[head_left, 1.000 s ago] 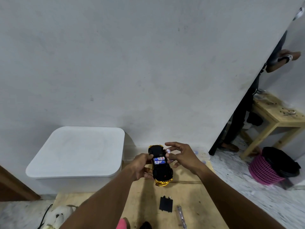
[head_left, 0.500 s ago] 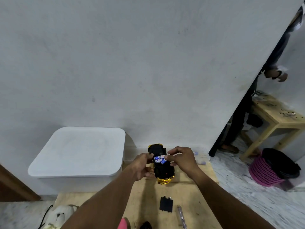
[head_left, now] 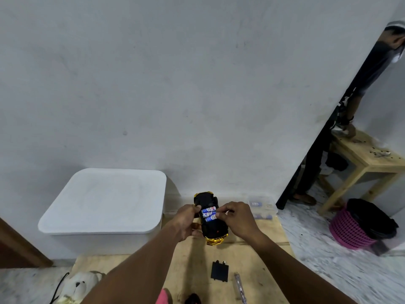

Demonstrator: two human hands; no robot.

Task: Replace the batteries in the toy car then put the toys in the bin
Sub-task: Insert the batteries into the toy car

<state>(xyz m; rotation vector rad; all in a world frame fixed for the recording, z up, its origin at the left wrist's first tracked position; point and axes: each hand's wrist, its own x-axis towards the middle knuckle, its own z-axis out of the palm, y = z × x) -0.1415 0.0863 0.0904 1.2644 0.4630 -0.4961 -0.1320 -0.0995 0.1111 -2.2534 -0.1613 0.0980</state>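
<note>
We hold the toy car [head_left: 215, 230] belly-up just above the far half of the wooden table [head_left: 252, 260], its gold nose pointing back toward us and its black underside facing the camera. Our left hand [head_left: 187, 222] grips the car's left flank, fingers curled round the body. Our right hand [head_left: 237, 218] is bent over the other side, thumb and fingertips closed on the right ends of the blue-and-white batteries [head_left: 209, 214], three of which lie side by side across the open compartment.

The black battery cover [head_left: 219, 271] lies flat on the table nearer to us, and a clear-handled screwdriver [head_left: 240, 286] lies just to its right. A clear plastic box [head_left: 262, 207] with more batteries inside stands at the table's far edge against the wall. The white bin [head_left: 105, 200], its lid on, stands left of the table. A pale teddy bear [head_left: 79, 286] lies on the floor at lower left. At right, a pink basket [head_left: 350, 229] lined with a black bag stands near a second wooden table [head_left: 368, 156], on which another person's hand [head_left: 350, 130] rests.
</note>
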